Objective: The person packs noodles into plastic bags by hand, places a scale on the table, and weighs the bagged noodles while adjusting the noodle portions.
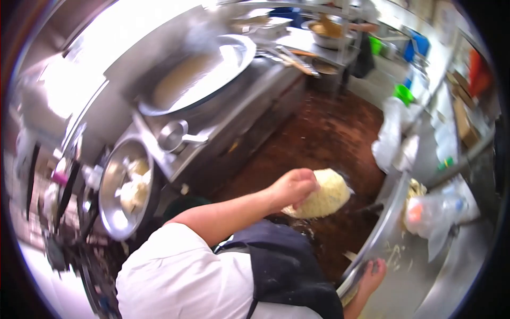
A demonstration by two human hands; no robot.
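Note:
My left hand [297, 187] is closed at the near edge of a pale yellow, crumbly-looking oval load [322, 195], held out over the floor. It looks like shredded food; whether a bowl or plate lies beneath it, I cannot tell. My right hand [373, 272] is low at the right, over the metal counter [409, 276], with its fingers partly apart and nothing visible in them. Pale shreds [394, 254] are scattered on the counter just beyond it. A clear plastic bag [438, 212] lies farther along the counter.
A large steaming pan [244, 53] of brownish liquid sits on the stove at left. Nearer are a small saucepan [172, 135] and a metal bowl [114, 212] with white pieces. Wet-looking reddish floor [313, 133] runs between. Another person [366, 16] stands by the far shelves.

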